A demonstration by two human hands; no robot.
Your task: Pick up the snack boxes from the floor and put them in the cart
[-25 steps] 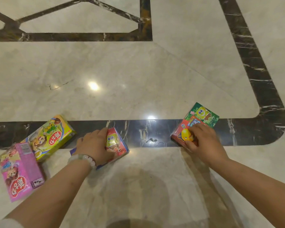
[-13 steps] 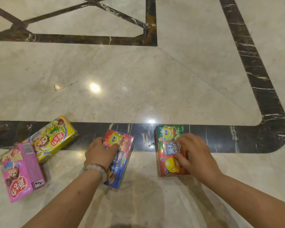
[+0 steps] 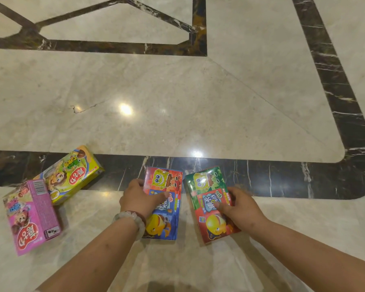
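Left hand: the left hand (image 3: 140,199) lay on the red and blue box (image 3: 163,204), thumb across its face, fingers curled round its left edge.
Right hand: the right hand (image 3: 241,207) pressed on the green and red box (image 3: 211,204), fingers bent over its right side.
Long axis: both boxes lay flat on the floor (image 3: 177,102), side by side, running away from the person, in line with the forearms.
Others: the yellow box (image 3: 72,173) and pink box (image 3: 30,216) sat to the left, nearer the left hand.
Cart: not in view.

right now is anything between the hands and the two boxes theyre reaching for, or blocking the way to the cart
Nothing lies between: the left hand already rests on the red-and-blue box, the right hand on the green-and-red box. The cart is out of view, so that path cannot be judged.
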